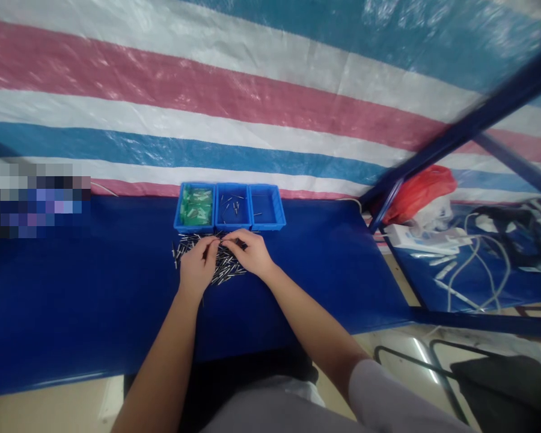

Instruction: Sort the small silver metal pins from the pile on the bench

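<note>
Over a pile of thin black-and-silver metal rods, my left hand and my right hand meet with their fingertips close together. Each hand is closed in a pinch. Whatever lies between the fingertips is too small to make out. Just beyond the pile, three blue bins stand side by side. Green plastic packets fill the left bin. Several small rods lie in the middle bin, and at least one thin piece is in the right bin.
A blue-covered table carries the bins and rods. Behind it hangs a striped plastic sheet. To the right are a blue metal frame, a red plastic bag, white cables and a chair. A blurred-out patch covers the far left.
</note>
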`<state>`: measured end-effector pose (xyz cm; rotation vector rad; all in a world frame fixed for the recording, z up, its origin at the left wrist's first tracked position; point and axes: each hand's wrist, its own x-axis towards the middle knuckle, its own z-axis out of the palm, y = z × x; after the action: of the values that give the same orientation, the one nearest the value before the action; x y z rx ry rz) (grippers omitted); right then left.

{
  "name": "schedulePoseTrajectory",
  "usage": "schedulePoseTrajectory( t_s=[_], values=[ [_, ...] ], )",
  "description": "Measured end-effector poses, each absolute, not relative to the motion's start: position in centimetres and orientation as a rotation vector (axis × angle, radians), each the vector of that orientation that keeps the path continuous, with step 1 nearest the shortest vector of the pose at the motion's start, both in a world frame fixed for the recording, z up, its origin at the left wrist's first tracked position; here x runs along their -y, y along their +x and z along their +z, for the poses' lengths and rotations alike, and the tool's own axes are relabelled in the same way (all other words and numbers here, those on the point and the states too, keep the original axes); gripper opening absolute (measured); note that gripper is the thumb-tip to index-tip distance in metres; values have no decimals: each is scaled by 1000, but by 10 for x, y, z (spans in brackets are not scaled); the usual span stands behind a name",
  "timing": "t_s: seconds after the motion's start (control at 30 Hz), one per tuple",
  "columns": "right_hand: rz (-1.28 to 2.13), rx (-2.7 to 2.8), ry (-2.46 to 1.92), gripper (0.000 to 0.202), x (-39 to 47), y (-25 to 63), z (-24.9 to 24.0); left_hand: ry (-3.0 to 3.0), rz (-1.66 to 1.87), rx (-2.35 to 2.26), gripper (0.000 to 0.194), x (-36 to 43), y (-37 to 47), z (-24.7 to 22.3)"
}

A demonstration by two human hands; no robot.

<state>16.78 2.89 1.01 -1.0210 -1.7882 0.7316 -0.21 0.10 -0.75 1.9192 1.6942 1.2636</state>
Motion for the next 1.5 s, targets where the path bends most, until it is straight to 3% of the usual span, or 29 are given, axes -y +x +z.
schedulePoseTrajectory(
  t_s=[0.3, 0.47, 0.8, 1.03, 1.23, 1.5],
  values=[
    [790, 1858, -1090, 39, -27, 169, 14, 1906, 1241, -1716, 29, -1, -1, -5],
    [741, 1825, -1037, 19, -26, 166, 12, 1902, 1223, -1751, 29, -1, -2, -6],
    [588, 1878, -926, 11, -27, 164, 7, 1933, 1253, -1728, 29, -2, -2, -5],
    [861, 1632, -1044, 12, -24, 161, 12, 1939, 1277, -1696, 25, 0, 1, -4],
    [1289, 1259, -961, 29, -29, 159, 9, 1924, 1269, -1697, 25, 0, 4, -4],
    [1301, 1261, -988, 33, -32, 160, 7, 1882, 1292, -1723, 28, 1, 2, -2]
  ],
)
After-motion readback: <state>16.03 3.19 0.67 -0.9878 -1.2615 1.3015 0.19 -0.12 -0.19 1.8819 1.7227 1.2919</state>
